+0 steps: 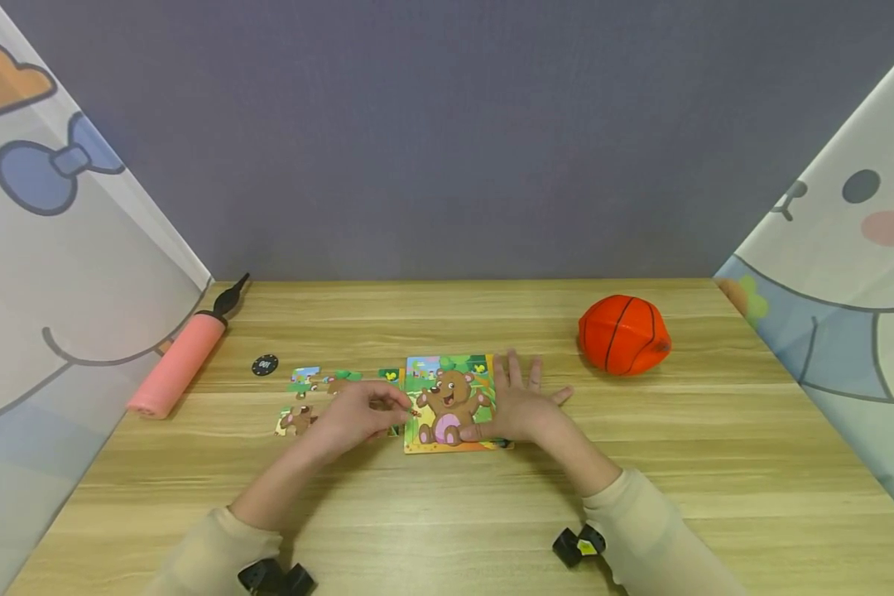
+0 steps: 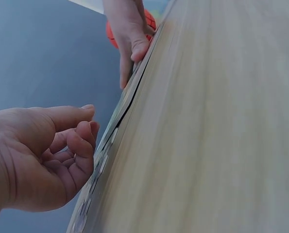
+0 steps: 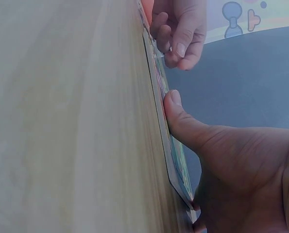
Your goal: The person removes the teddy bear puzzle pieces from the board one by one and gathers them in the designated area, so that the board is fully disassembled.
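A bear jigsaw puzzle (image 1: 447, 401) lies flat at the middle of the table. On its right side rests my right hand (image 1: 527, 412), fingers spread and thumb laid over the picture. My left hand (image 1: 358, 412) hovers at the puzzle's left edge. Its fingers are curled, thumb and index tips close together, and the left wrist view of that hand (image 2: 52, 155) shows nothing between them. Left of the puzzle, several jigsaw pieces (image 1: 295, 420) lie on the table, partly hidden by the left hand and forearm.
A black round chip (image 1: 265, 365) marked 100 lies left of the pieces. Farther left is a pink hand pump (image 1: 182, 364) with a black nozzle. A dented orange-red basketball (image 1: 620, 335) sits at the back right. A grey panel (image 1: 447, 149) rises behind the table.
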`<state>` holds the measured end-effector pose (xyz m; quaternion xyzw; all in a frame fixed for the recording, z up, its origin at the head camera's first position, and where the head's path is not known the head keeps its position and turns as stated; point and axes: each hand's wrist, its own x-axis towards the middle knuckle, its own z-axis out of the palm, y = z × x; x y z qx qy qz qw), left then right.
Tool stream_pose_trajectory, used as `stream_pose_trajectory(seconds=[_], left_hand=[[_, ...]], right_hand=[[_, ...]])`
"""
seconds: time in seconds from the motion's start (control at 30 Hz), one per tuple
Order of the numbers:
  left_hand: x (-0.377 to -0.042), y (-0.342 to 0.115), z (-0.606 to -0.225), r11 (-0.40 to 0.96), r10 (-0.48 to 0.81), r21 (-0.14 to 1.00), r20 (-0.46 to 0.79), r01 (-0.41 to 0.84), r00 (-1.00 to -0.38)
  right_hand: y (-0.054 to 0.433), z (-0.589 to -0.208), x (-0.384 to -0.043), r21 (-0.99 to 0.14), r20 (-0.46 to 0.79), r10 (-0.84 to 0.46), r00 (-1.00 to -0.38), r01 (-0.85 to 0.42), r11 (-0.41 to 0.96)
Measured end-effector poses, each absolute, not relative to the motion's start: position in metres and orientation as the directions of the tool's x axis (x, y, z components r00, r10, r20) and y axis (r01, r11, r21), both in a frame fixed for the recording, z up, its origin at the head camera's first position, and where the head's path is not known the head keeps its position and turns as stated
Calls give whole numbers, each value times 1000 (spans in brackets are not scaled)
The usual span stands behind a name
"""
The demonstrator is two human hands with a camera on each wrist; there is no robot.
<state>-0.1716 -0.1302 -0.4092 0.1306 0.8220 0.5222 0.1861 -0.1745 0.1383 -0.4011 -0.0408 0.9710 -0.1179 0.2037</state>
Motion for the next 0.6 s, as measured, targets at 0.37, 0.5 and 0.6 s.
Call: stream_pose_trajectory(seconds=[0.37, 0.5, 0.6], left_hand=[[-174, -113, -412, 444, 440, 895, -175, 44, -881], [-175, -110, -412, 472, 446, 879, -170, 70, -879], [-175, -108, -412, 520, 448, 848, -170, 101, -878]], right_hand=[[137, -400, -175, -242, -389, -124, -913, -28, 970], [138, -400, -174, -244, -387, -125, -913, -29, 969], [138, -400, -174, -246, -387, -125, -914, -28, 969]])
